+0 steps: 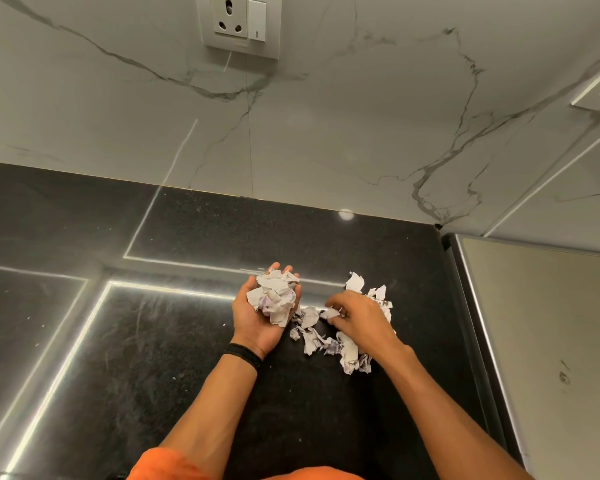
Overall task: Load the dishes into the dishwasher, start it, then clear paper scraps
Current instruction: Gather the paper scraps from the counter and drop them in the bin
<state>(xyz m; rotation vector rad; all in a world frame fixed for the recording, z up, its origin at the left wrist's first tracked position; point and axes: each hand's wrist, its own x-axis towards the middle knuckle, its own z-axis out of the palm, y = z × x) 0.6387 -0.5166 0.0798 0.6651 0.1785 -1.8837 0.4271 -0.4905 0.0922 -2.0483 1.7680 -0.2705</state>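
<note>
Nearest, an orange sleeve (pixel 174 465) is cut off by the bottom edge, and from it both bare forearms reach out over the black countertop (pixel 153 341). The left hand (pixel 255 325) lies palm up, its fingers curled loosely round a wad of paper scraps (pixel 276 297). Just beside it the right hand (pixel 359 318) lies palm down on the loose scraps (pixel 340 348), its back hiding the fingertips, so whether it pinches or only touches one cannot be told. Beyond, the marble wall (pixel 326 133) carries a socket (pixel 238 24) cropped at the top.
</note>
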